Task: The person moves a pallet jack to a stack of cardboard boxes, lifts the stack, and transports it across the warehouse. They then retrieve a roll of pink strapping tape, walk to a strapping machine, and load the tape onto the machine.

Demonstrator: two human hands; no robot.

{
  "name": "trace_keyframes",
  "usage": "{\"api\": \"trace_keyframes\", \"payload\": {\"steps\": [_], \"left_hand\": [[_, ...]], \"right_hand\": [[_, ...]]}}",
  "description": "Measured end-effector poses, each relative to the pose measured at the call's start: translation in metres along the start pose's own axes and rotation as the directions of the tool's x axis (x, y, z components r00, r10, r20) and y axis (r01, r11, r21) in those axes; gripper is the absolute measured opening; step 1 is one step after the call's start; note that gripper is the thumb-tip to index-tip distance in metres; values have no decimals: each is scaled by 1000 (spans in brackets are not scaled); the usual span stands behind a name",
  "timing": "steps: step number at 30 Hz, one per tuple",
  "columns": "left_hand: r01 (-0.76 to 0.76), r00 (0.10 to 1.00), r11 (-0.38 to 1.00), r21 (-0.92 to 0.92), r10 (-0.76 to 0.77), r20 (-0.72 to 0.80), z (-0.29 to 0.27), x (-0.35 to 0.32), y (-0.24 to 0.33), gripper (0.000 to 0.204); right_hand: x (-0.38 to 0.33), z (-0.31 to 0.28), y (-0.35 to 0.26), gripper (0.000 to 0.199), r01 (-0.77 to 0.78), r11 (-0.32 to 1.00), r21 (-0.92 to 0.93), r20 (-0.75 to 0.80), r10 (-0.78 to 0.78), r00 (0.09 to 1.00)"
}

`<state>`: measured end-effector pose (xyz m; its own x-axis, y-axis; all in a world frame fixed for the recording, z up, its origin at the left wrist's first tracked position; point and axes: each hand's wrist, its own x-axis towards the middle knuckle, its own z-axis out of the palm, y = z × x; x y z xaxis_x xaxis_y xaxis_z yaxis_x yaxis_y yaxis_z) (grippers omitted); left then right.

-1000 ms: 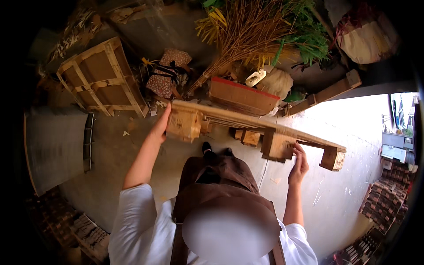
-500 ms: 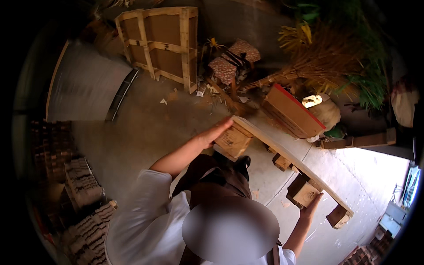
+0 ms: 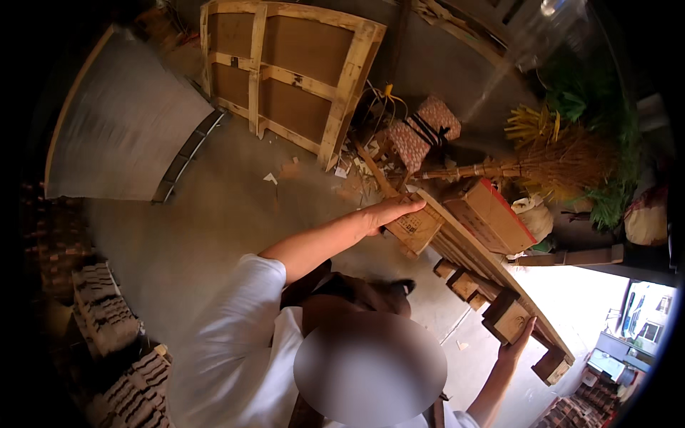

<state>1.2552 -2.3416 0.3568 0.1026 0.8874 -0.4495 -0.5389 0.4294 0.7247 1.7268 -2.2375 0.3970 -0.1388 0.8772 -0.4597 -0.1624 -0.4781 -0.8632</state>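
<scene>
I hold a wooden pallet (image 3: 477, 260) up in front of me, tilted on its edge, with its blocks facing me. My left hand (image 3: 389, 212) grips the block at its left end. At the lower right my right hand (image 3: 517, 344) grips a block near the other end. Both arms are stretched out, and the pallet hangs above the concrete floor (image 3: 214, 235).
A second wooden pallet (image 3: 289, 75) leans upright at the back. A grey corrugated sheet (image 3: 121, 128) lies at left. Wood scraps, a patterned box (image 3: 421, 132), a broom of dry stalks (image 3: 542, 165) and a red-edged carton (image 3: 492, 214) are piled behind. Stacked tiles (image 3: 107, 321) stand at lower left.
The view has swung left and the pallet now sits further right and steeper in it. Both hands keep their grip on the pallet's blocks.
</scene>
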Motion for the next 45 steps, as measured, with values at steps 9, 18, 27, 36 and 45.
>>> {"api": "trace_keyframes", "payload": {"steps": [9, 18, 27, 36, 45], "left_hand": [[6, 958, 997, 79, 17, -286, -126, -123, 32, 68], [-32, 943, 999, -11, 27, -330, -268, -303, 101, 58], [102, 866, 990, 97, -40, -499, -519, -422, 217, 65], [248, 659, 749, 615, 335, -673, -750, -498, 377, 75], [27, 588, 310, 950, 764, -265, -682, -414, 225, 50]], "right_hand": [[-54, 144, 73, 64, -95, 995, -25, -15, 95, 995], [-138, 337, 158, 53, -164, 983, 79, 67, 159, 985], [-178, 623, 242, 59, -192, 981, 5, 7, 192, 981], [-168, 895, 284, 71, -203, 966, -162, 256, 240, 936], [-57, 1012, 320, 80, 125, 957, -263, 321, -35, 946]]}}
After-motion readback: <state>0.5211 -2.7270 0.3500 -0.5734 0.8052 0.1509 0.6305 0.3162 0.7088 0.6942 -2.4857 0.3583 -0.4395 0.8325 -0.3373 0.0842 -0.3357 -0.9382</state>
